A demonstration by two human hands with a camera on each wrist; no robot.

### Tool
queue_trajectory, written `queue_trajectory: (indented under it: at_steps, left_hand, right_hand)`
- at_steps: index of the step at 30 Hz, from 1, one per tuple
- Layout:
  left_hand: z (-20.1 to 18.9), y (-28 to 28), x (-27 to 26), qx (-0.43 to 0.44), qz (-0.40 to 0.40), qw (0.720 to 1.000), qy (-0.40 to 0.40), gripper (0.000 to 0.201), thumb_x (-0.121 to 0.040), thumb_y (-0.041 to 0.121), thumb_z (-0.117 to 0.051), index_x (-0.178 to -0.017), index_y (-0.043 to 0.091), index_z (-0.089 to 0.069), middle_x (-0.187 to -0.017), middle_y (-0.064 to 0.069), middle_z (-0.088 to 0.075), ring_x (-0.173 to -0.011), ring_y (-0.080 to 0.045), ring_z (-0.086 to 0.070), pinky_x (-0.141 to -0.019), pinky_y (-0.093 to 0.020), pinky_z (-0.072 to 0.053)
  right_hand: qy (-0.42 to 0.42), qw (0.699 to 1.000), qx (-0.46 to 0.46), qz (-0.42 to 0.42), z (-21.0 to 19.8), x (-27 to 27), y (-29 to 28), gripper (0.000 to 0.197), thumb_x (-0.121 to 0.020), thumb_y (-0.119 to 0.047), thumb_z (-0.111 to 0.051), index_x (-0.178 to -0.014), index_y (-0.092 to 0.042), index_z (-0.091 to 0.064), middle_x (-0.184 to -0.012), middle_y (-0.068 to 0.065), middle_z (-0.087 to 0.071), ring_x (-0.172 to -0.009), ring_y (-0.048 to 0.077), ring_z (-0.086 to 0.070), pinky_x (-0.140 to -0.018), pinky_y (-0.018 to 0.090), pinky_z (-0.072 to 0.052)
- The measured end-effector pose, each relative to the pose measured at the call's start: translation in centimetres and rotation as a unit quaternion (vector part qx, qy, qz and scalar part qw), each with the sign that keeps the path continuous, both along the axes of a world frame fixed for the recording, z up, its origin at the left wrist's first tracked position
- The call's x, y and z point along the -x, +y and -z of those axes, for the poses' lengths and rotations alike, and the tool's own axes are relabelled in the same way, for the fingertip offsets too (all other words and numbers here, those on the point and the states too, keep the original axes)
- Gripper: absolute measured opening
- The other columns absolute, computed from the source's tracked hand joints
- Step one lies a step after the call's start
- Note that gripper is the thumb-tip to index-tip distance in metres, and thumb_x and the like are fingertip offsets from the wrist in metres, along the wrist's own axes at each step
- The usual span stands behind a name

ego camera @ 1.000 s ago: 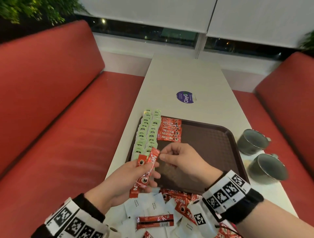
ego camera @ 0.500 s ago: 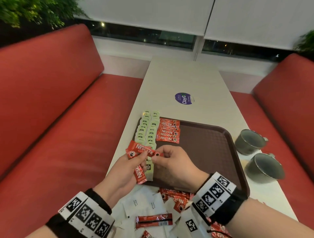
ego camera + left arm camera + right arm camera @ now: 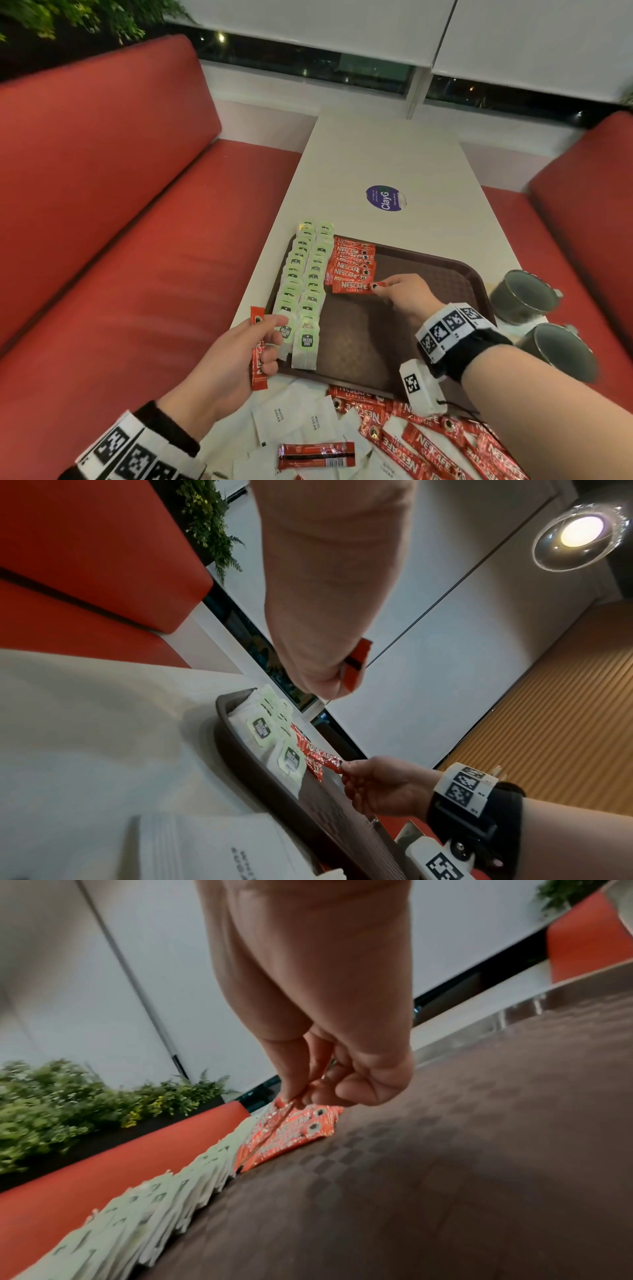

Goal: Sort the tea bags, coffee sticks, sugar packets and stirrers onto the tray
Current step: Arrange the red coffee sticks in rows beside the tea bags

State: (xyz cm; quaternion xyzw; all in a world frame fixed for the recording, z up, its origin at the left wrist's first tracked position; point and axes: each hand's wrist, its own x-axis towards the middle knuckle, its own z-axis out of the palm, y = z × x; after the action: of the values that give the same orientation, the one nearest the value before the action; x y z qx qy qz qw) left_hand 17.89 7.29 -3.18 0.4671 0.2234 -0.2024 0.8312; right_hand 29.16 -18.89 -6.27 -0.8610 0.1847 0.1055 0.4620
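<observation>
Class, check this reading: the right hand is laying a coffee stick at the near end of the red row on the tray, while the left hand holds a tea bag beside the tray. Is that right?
Not quite. The left hand holds a red coffee stick, not a tea bag; the head view shows it. The rest stands: the right hand pinches another stick at the near end of the red row on the tray.

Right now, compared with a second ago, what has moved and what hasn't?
The right hand took one coffee stick from the left hand's bundle and carried it forward to the near end of the coffee row on the tray. The left hand drew back, gripping a remaining stick. Tea bags, sugar packets and cups stayed put.
</observation>
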Motion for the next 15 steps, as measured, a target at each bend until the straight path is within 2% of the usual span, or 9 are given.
queue_trajectory:
  at_steps: [4,7,12,14,15]
  left_hand:
    - [-0.1,0.3,0.1,-0.008,0.002,1.0,-0.005,0.032,-0.081,0.016,-0.062,-0.107,-0.003,-0.06,-0.069,-0.007,-0.049,-0.048,-0.01,-0.033,-0.039,-0.019,-0.03]
    - [-0.2,0.3,0.1,-0.012,0.005,1.0,-0.005,0.045,-0.069,0.02,-0.065,-0.107,-0.003,-0.059,-0.067,-0.006,-0.05,-0.048,-0.01,-0.033,-0.039,-0.019,-0.03]
    - [0.0,0.5,0.3,-0.016,0.008,1.0,-0.007,0.049,-0.065,0.021,-0.066,-0.107,-0.004,-0.059,-0.068,-0.006,-0.051,-0.047,-0.01,-0.035,-0.039,-0.019,-0.031]
    - [-0.1,0.5,0.2,-0.016,0.009,1.0,-0.007,0.048,-0.065,0.02,-0.066,-0.107,-0.004,-0.059,-0.068,-0.006,-0.051,-0.047,-0.01,-0.036,-0.039,-0.019,-0.032]
    - [-0.1,0.5,0.2,-0.016,0.009,1.0,-0.006,0.048,-0.066,0.021,-0.066,-0.107,-0.004,-0.059,-0.068,-0.007,-0.051,-0.047,-0.01,-0.036,-0.039,-0.019,-0.032]
  right_hand:
    - [0.025,0.999,0.031,-0.009,1.3,-1.0,0.6,0.014,-0.083,-0.016,-0.073,-0.073,-0.013,-0.063,-0.068,0.002,-0.06,-0.062,0.012,-0.053,-0.065,0.025,-0.046]
    - [0.047,0.993,0.096,-0.043,1.7,-1.9,1.0,0.015,-0.083,-0.022,-0.072,-0.074,-0.014,-0.062,-0.079,0.004,-0.065,-0.078,0.018,-0.06,-0.082,0.033,-0.051]
    - [0.055,0.992,0.104,-0.05,1.6,-2.5,1.0,0.019,-0.082,-0.021,-0.07,-0.069,-0.023,-0.056,-0.086,0.005,-0.061,-0.082,0.019,-0.056,-0.08,0.032,-0.049]
    - [0.065,0.987,0.134,-0.063,1.3,-2.7,1.2,0.011,-0.085,-0.025,-0.068,-0.08,-0.017,-0.063,-0.094,0.01,-0.065,-0.088,0.024,-0.061,-0.086,0.033,-0.049]
    - [0.072,0.981,0.162,-0.074,1.2,-2.8,1.3,0.018,-0.086,-0.029,-0.067,-0.09,-0.011,-0.066,-0.099,0.013,-0.067,-0.094,0.028,-0.063,-0.089,0.035,-0.049]
